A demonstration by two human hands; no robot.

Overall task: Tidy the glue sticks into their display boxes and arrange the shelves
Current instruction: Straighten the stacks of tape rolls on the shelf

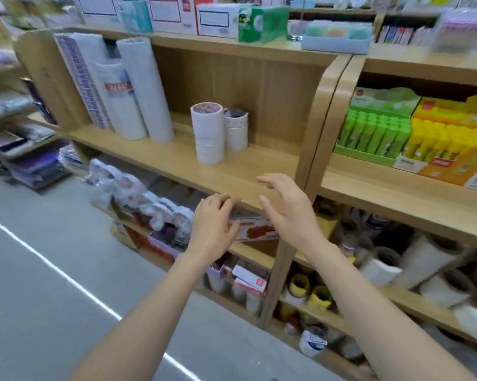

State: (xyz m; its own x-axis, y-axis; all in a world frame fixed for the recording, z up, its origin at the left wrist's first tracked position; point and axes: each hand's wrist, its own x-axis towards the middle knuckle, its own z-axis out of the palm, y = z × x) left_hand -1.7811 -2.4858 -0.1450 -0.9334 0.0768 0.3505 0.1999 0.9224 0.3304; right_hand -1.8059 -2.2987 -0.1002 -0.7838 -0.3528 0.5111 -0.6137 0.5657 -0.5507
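Observation:
Green glue sticks [374, 133] stand upright in a green display box [365, 154] on the right-hand shelf. Beside them, yellow glue sticks [435, 141] fill an orange and yellow display box [449, 171]. Both hands hover in front of the wooden shelf [176, 160] to the left of those boxes. My left hand [212, 224] is below the shelf's front edge, fingers loosely bent, holding nothing. My right hand [284, 204] is spread open just over the shelf edge, also holding nothing.
Two stacks of white tape rolls [211, 133] stand mid-shelf, with tall white paper rolls [146, 89] leaning at the left. Boxes and packets line the top shelf. Lower shelves hold packets, a red-printed box [256, 229] and more rolls. Grey floor lies at the left.

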